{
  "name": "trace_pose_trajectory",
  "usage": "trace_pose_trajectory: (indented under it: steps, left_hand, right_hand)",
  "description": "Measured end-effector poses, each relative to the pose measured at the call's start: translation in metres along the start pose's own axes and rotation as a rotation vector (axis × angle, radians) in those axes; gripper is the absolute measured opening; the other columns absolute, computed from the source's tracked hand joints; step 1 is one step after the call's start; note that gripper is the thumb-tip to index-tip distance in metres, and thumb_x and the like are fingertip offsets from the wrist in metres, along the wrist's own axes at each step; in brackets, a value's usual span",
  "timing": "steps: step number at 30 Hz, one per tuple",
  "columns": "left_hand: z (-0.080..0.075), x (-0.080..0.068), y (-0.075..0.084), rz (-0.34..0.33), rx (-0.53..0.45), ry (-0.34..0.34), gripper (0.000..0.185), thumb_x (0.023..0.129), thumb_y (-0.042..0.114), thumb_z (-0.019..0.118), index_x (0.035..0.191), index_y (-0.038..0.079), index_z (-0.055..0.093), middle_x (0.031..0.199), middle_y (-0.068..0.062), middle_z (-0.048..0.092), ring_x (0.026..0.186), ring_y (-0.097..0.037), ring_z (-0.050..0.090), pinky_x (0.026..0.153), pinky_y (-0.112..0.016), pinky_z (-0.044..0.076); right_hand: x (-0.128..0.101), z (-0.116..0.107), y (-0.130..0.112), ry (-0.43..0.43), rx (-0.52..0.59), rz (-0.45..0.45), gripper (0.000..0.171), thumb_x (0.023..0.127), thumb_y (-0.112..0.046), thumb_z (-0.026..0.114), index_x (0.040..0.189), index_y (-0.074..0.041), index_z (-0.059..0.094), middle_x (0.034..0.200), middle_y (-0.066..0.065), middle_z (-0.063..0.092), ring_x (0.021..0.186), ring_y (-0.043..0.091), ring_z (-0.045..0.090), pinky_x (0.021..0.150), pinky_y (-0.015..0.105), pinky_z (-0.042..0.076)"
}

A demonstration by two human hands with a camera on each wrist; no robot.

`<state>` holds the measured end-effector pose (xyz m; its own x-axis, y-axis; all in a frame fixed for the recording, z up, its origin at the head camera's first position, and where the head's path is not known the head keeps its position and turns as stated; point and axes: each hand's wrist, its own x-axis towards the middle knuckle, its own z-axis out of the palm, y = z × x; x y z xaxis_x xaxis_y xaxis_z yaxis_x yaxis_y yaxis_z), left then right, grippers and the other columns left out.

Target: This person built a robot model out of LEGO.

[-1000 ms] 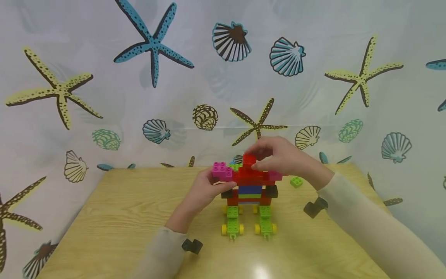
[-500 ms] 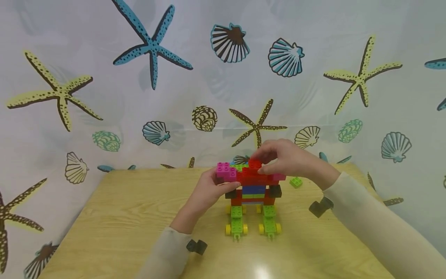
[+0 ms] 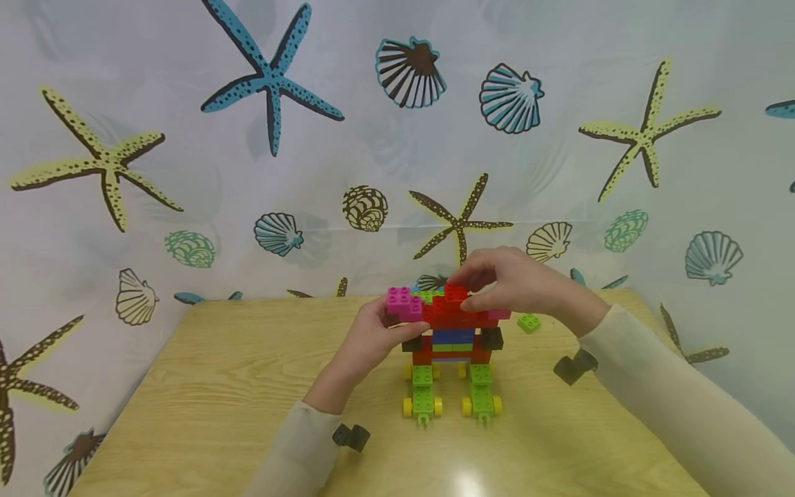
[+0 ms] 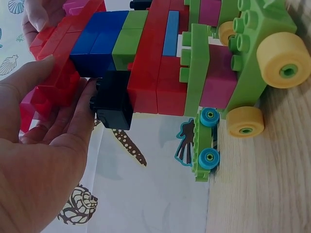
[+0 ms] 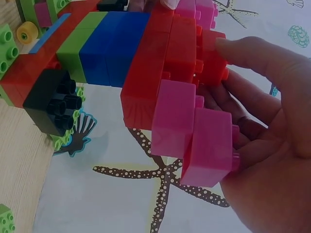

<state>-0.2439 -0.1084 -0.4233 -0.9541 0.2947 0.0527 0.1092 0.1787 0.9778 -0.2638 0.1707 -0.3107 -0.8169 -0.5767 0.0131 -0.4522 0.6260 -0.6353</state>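
A toy figure of building bricks, with a blue brick body (image 3: 453,336), stands on two green wheeled bases (image 3: 423,399). My left hand (image 3: 373,335) grips its red upper layer beside the pink bricks (image 3: 404,305); the thumb lies along the front, other fingers behind. With thumb and fingers, my right hand (image 3: 506,279) pinches a small red brick (image 3: 456,293) on the figure's top; in the right wrist view this red brick (image 5: 212,57) sits against the red row. More pink bricks (image 5: 209,145) jut out below that hand. Black bricks (image 4: 115,99) stick out from both sides.
A loose green brick (image 3: 529,322) lies on the wooden table (image 3: 248,386) right of the figure. Behind it, a green wheeled base with blue wheels (image 4: 209,158) shows in the left wrist view. A curtain (image 3: 348,166) printed with starfish and shells hangs at the back.
The figure has shifted slightly right in the head view with both hands on it. My right hand has come down a little with the red brick; over the last half second hardly anything moves.
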Motion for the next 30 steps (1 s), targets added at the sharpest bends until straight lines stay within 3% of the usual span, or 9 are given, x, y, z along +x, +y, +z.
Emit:
trace_pose_trajectory:
  steps: [9,15,30]
  left_hand:
    - [-0.0007,-0.0004,0.0037,-0.009,0.009,-0.005,0.053,0.101,0.026,0.086,0.149,0.016,0.066,0.147,-0.007,0.074,0.134,-0.028,0.071,0.116,-0.046,0.062]
    - [0.0001,0.0002,0.0034,-0.016,0.01,-0.009,0.052,0.101,0.026,0.086,0.147,0.016,0.067,0.146,-0.006,0.075,0.134,-0.027,0.07,0.116,-0.046,0.062]
    - [-0.0005,-0.0004,0.0015,-0.006,0.014,-0.008,0.05,0.1,0.026,0.087,0.145,0.016,0.068,0.144,-0.006,0.076,0.131,-0.026,0.072,0.115,-0.044,0.062]
  right_hand:
    - [-0.0005,-0.0016,-0.0005,0.034,0.0,-0.002,0.036,0.101,-0.03,0.084,0.135,-0.019,0.08,0.127,0.0,0.082,0.114,0.021,0.078,0.104,0.046,0.066]
    - [-0.0001,-0.0005,-0.003,0.05,-0.002,0.016,0.027,0.101,-0.027,0.084,0.127,-0.02,0.084,0.119,-0.002,0.083,0.106,0.019,0.077,0.097,0.041,0.068]
    - [0.0034,0.002,-0.0058,0.038,-0.05,0.008,0.023,0.1,-0.027,0.085,0.122,-0.02,0.086,0.116,-0.001,0.082,0.101,0.017,0.077,0.094,0.039,0.068]
